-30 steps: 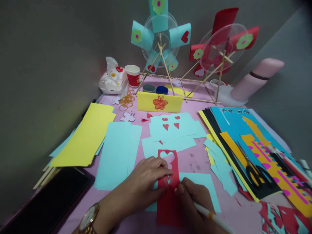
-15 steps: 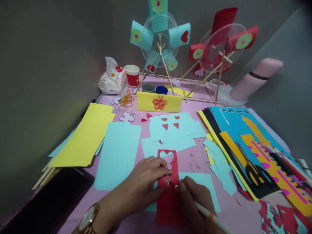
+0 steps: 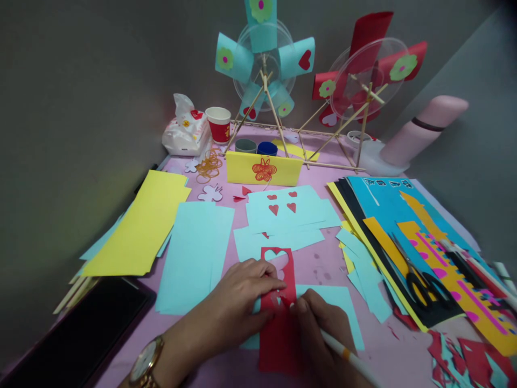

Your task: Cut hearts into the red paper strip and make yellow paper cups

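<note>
A red paper strip (image 3: pixel 280 345) lies lengthwise in front of me, with heart-shaped cutouts near its far end and small whitish marks midway. My left hand (image 3: pixel 246 293) presses the strip down from the left, its fingers curled and the thumb apart below them. In my right hand (image 3: pixel 323 328) is a slim white pen-like tool (image 3: pixel 343 350) with an orange band, pinched near its front end. Its tip meets the strip beside my left fingertips; whether it is a nib or a blade I cannot make out. Light-blue paper (image 3: pixel 343 307) lies partly under the strip.
Light-blue sheets (image 3: pixel 197 253) and yellow sheets (image 3: pixel 141 221) lie left, near a dark phone-like slab (image 3: pixel 89 328). Scissors (image 3: pixel 420 275) rest on coloured sheets at right, by paper scraps (image 3: pixel 464 355). Behind stand a yellow folded card (image 3: pixel 242 170), two paper pinwheels (image 3: pixel 264 75) and a pink bottle (image 3: pixel 424 129).
The pen-like tool's tip and my right fingertips have shifted very slightly on the red strip. My left hand keeps its place.
</note>
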Demonstrator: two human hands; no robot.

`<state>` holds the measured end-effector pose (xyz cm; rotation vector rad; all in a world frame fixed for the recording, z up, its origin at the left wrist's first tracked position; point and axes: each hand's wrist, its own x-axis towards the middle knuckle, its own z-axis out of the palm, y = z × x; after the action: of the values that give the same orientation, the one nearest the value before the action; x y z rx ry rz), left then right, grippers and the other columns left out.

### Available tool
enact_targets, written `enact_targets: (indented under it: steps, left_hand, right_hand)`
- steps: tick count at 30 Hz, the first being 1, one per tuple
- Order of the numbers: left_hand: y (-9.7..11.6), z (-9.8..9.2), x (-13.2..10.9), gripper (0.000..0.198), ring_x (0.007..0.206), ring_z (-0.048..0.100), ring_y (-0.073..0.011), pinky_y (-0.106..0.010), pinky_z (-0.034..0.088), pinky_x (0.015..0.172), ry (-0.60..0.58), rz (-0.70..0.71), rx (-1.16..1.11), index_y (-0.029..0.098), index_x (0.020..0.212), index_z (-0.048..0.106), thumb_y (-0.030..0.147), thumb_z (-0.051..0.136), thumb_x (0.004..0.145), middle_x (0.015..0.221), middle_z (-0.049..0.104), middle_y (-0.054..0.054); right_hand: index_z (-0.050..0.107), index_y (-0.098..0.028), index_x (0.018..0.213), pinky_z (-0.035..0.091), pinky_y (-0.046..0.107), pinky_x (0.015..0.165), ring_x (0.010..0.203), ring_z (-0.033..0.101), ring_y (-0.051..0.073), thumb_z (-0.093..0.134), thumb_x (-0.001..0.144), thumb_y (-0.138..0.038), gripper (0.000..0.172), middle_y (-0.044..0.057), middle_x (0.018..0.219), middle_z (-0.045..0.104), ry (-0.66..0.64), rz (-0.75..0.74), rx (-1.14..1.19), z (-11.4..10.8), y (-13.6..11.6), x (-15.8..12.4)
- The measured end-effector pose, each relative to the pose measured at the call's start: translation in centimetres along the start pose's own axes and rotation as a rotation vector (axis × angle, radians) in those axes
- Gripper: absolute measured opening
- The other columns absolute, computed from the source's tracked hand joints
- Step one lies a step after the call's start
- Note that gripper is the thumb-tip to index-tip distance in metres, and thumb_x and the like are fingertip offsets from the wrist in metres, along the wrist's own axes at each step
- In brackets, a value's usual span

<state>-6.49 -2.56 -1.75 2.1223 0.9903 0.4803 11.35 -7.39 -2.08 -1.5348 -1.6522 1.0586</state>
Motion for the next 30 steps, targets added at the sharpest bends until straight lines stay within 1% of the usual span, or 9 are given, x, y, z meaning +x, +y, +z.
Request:
enact_targets:
  steps: [5,10,13,16,22,30]
  left_hand:
    - [0.08,-0.11,-0.05,0.04,0.098,0.052,-0.0193,-0.034,0.04,0.087,-0.023,-0.007,-0.004,0.026,0.11,0.061,0.005,0.059,0.076,0.106,0.059,-0.002]
    - [0.09,-0.13,-0.08,0.04,0.099,0.053,-0.0195,-0.034,0.04,0.088,-0.009,0.001,-0.006,0.026,0.11,0.061,0.005,0.059,0.076,0.107,0.059,-0.002]
    - [0.09,-0.11,-0.13,0.042,0.099,0.053,-0.0193,-0.035,0.04,0.089,-0.013,-0.004,-0.009,0.027,0.111,0.061,0.004,0.059,0.075,0.108,0.059,-0.002]
    - [0.09,-0.11,-0.21,0.044,0.1,0.053,-0.0189,-0.034,0.04,0.089,-0.017,-0.008,-0.012,0.027,0.111,0.061,0.003,0.059,0.074,0.108,0.059,-0.002]
    - [0.09,-0.12,-0.17,0.043,0.1,0.052,-0.0195,-0.035,0.039,0.089,-0.029,-0.011,0.003,0.027,0.111,0.061,0.004,0.06,0.075,0.108,0.058,-0.002]
    - [0.16,-0.14,-0.06,0.04,0.1,0.052,-0.019,-0.034,0.039,0.088,-0.028,-0.016,-0.002,0.027,0.111,0.061,0.005,0.06,0.077,0.108,0.058,-0.002]
  right_hand:
    - [0.03,-0.023,0.063,0.017,0.024,0.043,0.044,0.026,0.009,0.033,0.096,-0.039,0.037,-0.008,0.052,0.027,0.014,0.012,-0.008,0.17,0.17,-0.02]
    - [0.03,-0.023,0.062,0.017,0.024,0.041,0.045,0.026,0.01,0.035,0.095,-0.038,0.036,-0.008,0.051,0.027,0.01,-0.018,0.009,0.09,0.11,0.03]
    - [0.032,-0.023,0.063,0.017,0.024,0.041,0.044,0.026,0.01,0.034,0.096,-0.035,0.035,-0.008,0.052,0.027,-0.015,-0.044,0.022,-0.09,-0.11,0.06]
    - [0.034,-0.023,0.063,0.018,0.024,0.041,0.045,0.026,0.01,0.034,0.095,-0.035,0.035,-0.008,0.052,0.027,-0.041,-0.027,0.032,-0.18,-0.16,0.06]
    - [0.039,-0.022,0.063,0.019,0.023,0.042,0.047,0.029,0.01,0.035,0.095,-0.036,0.035,-0.007,0.053,0.031,-0.08,-0.042,0.062,-0.25,0.06,0.13]
    - [0.034,-0.023,0.064,0.019,0.023,0.041,0.047,0.027,0.01,0.034,0.095,-0.038,0.034,-0.007,0.054,0.029,-0.109,-0.009,0.065,-0.43,-0.16,0.07]
